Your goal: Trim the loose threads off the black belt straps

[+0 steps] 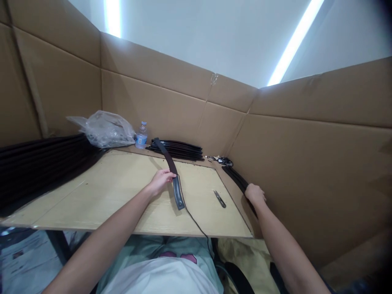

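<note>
- Left hand (161,179): fingers closed over a black strap (173,179) lying flat on the wooden board (116,183); the step in hand looks like positioning it.
- Right hand (255,193): curled on black strips (237,178) beside the cardboard wall (306,163).
- Snips (219,199): between the hands, likely needed next.
- Water bottle (141,135): beyond the left hand, label unreadable.

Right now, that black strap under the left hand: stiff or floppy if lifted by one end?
Probably semi-floppy: the black strap curves gently across the table rather than lying straight. It looks flat and thin, so likely light. The left hand rests on its middle; the far end would likely sag.
</note>
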Demonstrator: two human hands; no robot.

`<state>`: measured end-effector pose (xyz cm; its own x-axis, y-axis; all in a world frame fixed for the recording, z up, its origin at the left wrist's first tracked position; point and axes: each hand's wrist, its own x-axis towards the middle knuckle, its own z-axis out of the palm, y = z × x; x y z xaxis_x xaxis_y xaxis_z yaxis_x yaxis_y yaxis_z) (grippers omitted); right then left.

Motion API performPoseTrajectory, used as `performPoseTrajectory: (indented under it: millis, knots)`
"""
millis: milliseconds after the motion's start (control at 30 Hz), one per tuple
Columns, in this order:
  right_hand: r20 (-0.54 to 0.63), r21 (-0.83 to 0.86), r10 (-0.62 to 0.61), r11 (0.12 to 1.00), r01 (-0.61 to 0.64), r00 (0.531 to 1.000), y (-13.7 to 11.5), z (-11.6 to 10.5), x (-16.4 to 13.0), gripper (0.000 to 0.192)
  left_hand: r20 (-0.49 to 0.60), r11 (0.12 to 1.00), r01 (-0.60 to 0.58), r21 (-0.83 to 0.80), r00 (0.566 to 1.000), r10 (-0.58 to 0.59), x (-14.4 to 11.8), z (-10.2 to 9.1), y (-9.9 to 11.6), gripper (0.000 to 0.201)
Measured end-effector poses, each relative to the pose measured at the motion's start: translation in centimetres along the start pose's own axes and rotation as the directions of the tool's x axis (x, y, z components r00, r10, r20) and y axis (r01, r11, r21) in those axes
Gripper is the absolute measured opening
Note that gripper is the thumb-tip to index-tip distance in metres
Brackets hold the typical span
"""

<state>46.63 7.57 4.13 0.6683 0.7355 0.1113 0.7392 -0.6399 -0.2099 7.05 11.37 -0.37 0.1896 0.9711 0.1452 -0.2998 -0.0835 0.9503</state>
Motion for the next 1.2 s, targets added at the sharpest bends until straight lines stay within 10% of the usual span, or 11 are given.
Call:
performPoseTrajectory:
  millis: [300, 500, 933, 1200]
  knots:
    - [0.256, 0.042, 0.018, 0.999, -0.029, 0.967, 1.0, -0.8, 1.2, 0.019, -0.002, 1.0, -0.002, 0.014, 1.0, 0.002, -0.2, 0.1, 0.1, 0.013]
    - [0.192, 0.213, -0.062, 0.977, 0.02, 0.98, 0.3, -2.2, -0.6, 0.025, -0.004, 1.0, -0.009, 0.005, 1.0, 0.009, -0.3, 0.3, 0.2, 0.014]
    - [0.19, 0.854, -0.497, 0.51, 0.107, 0.847, -8.6, 2.9, -17.9, 0.021, 0.054, 0.997, -0.01, -0.076, 0.998, 0.015, -0.6, 0.4, 0.5, 0.013]
    - [0.063, 0.915, -0.501, 0.375, 0.151, 0.863, -12.7, 5.3, -21.6, 0.022, 0.055, 0.995, -0.006, -0.099, 0.998, 0.011, -1.0, 0.7, 1.3, 0.018]
